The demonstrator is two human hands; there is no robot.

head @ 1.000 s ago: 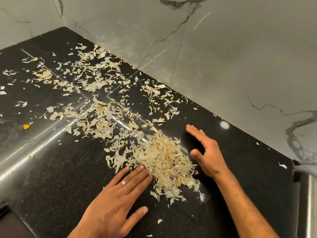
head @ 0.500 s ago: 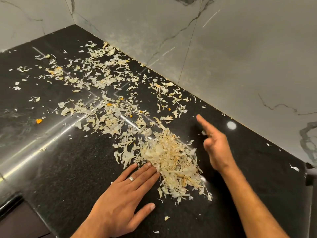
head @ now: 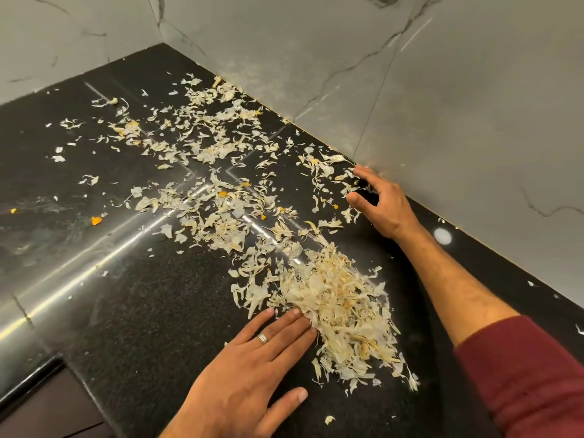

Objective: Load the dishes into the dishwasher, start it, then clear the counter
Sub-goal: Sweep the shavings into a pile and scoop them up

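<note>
Pale papery vegetable peelings cover a black stone counter. A dense pile of peelings lies near the front, and scattered peelings spread back toward the corner. My left hand lies flat on the counter, fingers straight, fingertips against the pile's left edge; it wears a ring. My right hand is stretched out to the back wall, fingers bent and cupped on the counter behind loose peelings near the wall joint. It holds nothing I can see.
Grey marble wall panels meet the counter at the back and right, forming a corner at the upper left. Small orange scraps lie at the left. The counter's front edge shows at lower left above a dark cabinet.
My right hand has left the pile's right side and reached away to the wall, now cupped behind the loose peelings. My left hand stays flat against the pile.
</note>
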